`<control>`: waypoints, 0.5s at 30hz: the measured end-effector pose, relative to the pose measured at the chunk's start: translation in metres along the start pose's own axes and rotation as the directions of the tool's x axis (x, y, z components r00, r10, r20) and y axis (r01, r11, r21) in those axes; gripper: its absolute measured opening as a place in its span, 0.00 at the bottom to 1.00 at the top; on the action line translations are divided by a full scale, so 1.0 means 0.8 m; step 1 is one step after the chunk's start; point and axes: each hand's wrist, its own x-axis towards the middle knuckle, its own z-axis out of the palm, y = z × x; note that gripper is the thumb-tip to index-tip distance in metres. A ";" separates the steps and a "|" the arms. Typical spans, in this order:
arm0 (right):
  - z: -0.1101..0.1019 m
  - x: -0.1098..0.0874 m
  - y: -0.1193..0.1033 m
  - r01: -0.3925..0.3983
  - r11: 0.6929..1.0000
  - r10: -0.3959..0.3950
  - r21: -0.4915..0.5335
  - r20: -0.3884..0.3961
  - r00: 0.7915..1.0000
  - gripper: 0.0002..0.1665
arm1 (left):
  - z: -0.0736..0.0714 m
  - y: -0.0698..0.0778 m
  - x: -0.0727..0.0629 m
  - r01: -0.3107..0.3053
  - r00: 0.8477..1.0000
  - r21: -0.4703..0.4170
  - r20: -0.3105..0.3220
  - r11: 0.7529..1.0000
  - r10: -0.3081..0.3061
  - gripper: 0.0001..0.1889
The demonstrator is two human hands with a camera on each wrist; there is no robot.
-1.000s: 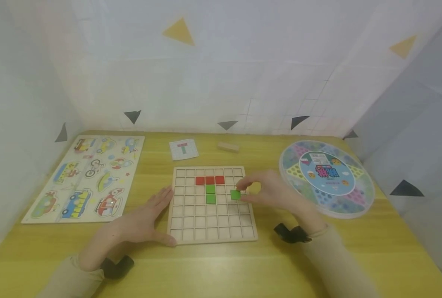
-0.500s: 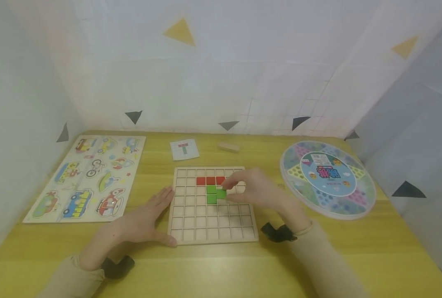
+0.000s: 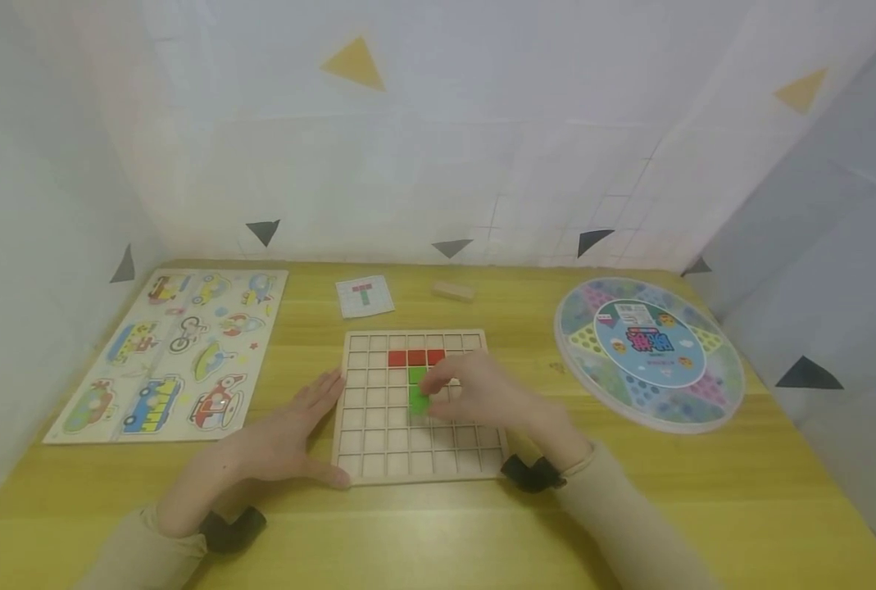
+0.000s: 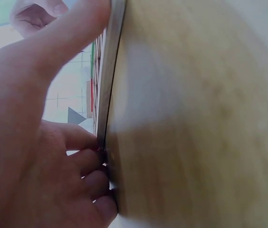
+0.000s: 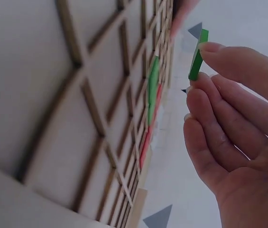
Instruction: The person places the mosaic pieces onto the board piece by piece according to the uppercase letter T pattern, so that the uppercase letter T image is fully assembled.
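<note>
A square wooden grid board (image 3: pixel 386 442) lies in front of me. Red tiles (image 3: pixel 416 358) form a short row in its upper part, and below the middle one green tiles (image 3: pixel 417 374) run down in a column. My right hand (image 3: pixel 478 393) pinches a green tile (image 5: pixel 198 56) between thumb and fingertips; the right wrist view shows it held apart from the board's surface. From above, it overlaps the lower part of the green column. My left hand (image 3: pixel 286 434) rests against the board's left edge, thumb at the near corner and fingers farther up.
A paper card (image 3: pixel 365 297) with a red and green T on a grid lies behind the board, beside a small wooden block (image 3: pixel 453 291). To the left is a vehicle picture puzzle (image 3: pixel 172 352); a round game board (image 3: pixel 647 352) lies at right.
My right hand has carried the green tile leftward from the board's right side to over the green column. My left hand has stayed at the board's edge.
</note>
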 end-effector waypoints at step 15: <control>0.006 0.007 0.004 0.004 0.999 -0.003 0.039 -0.020 1.000 0.14 | 0.001 -0.001 0.000 -0.005 1.000 0.007 -0.001 1.000 0.005 0.71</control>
